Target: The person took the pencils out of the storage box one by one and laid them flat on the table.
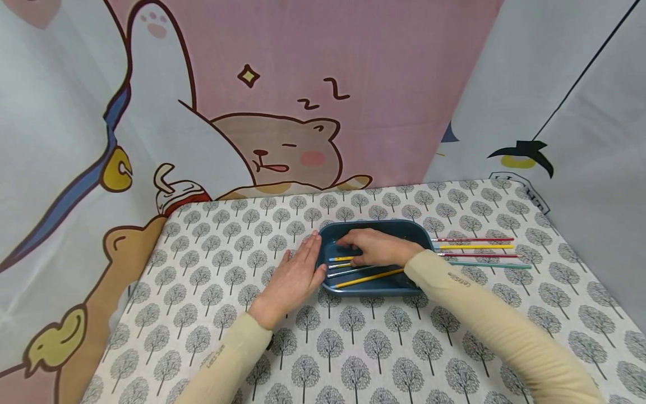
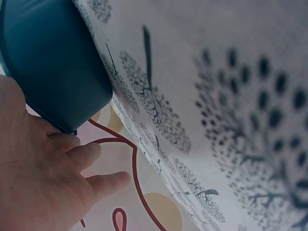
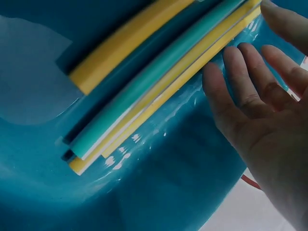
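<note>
A dark blue-teal tray stands on the table, its outer wall seen close up in the left wrist view. My left hand rests against the tray's left rim, fingers extended. Inside the tray, my right hand reaches down with its fingers spread and loosely bent beside thin brushes. Among these are a yellow brush near the front and a green handle in the right wrist view. The right fingertips lie at the edge of the bundle, with nothing visibly pinched.
Several slim paintbrushes lie side by side on the tree-print tablecloth just right of the tray, among them a yellow brush and a green brush. A cartoon-print curtain hangs behind the table and along its sides.
</note>
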Tool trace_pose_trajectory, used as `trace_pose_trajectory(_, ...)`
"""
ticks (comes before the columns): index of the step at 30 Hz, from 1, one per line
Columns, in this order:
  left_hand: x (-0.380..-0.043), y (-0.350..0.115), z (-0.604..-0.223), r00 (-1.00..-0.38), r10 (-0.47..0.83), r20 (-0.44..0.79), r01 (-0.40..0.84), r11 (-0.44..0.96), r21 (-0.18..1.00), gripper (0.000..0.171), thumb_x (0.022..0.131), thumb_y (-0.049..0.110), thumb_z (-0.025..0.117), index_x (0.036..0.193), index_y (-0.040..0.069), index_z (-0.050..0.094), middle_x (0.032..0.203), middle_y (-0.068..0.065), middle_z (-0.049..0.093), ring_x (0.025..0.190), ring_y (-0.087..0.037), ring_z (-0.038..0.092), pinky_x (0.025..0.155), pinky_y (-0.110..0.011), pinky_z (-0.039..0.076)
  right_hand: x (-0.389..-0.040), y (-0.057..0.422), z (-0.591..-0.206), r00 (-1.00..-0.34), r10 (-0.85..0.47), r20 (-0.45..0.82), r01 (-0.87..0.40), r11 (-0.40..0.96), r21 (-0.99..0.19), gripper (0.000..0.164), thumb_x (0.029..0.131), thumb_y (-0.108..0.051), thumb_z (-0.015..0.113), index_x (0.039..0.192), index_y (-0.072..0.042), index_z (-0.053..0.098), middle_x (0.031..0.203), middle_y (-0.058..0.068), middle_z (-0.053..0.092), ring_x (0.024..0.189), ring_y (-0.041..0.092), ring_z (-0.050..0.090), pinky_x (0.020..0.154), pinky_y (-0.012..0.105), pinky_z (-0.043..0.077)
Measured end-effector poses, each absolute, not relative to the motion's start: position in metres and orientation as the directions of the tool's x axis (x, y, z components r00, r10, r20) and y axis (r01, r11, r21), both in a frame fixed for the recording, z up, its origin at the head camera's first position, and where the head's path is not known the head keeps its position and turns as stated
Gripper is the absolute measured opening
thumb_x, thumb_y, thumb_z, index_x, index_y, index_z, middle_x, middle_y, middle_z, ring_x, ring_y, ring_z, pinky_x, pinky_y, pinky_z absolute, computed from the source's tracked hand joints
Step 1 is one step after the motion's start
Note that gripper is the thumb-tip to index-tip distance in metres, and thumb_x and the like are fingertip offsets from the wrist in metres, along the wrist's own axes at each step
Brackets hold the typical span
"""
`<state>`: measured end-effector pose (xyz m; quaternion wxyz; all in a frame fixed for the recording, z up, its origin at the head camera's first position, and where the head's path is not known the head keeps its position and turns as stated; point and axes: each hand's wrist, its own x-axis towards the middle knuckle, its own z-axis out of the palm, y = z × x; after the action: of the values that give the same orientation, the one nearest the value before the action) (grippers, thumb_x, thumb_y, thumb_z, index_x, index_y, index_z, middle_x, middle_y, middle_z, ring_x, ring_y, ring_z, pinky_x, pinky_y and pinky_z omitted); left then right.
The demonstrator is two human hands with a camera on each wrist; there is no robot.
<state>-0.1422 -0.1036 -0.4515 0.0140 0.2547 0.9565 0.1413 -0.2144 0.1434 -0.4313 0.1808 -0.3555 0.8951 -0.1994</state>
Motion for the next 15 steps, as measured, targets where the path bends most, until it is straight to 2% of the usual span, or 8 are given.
trace_pose_trajectory(7,-0.1422,-0.1035,-0.4513,-0.870,0.491,0.041,0.482,0.831,0.276,0.068,0.112,0.043,0.032,0.166,0.005,0.015,0.173,-0.009,0.014,0.156,-0.029,0.025,0.119,-0.062,0.029,-0.2154,0.1443,-0.4354,-0.674,-0.716,-0.180,-0.578,0.664,-0.475,0.046,0.097,-0.014,0.074,0.141,-0.004,0.063,0.131,0.008,0.065,0.113,0.022,0.064,0.099,0.040,0.054)
trace_pose_trajectory(15,-0.1421,-0.1032,-0.4512,-0.873,0.487,0.035,0.476,0.833,0.281,0.068,0.112,0.043,0.032,0.166,0.006,0.014,0.173,-0.009,0.013,0.156,-0.028,0.024,0.120,-0.061,0.028,-0.2169,0.1454,-0.4381,-0.669,-0.726,-0.159,-0.596,0.652,-0.469,0.039,0.095,-0.009,0.075,0.133,-0.003,0.068,0.115,0.005,0.067,0.102,0.017,0.065,0.092,0.036,0.056)
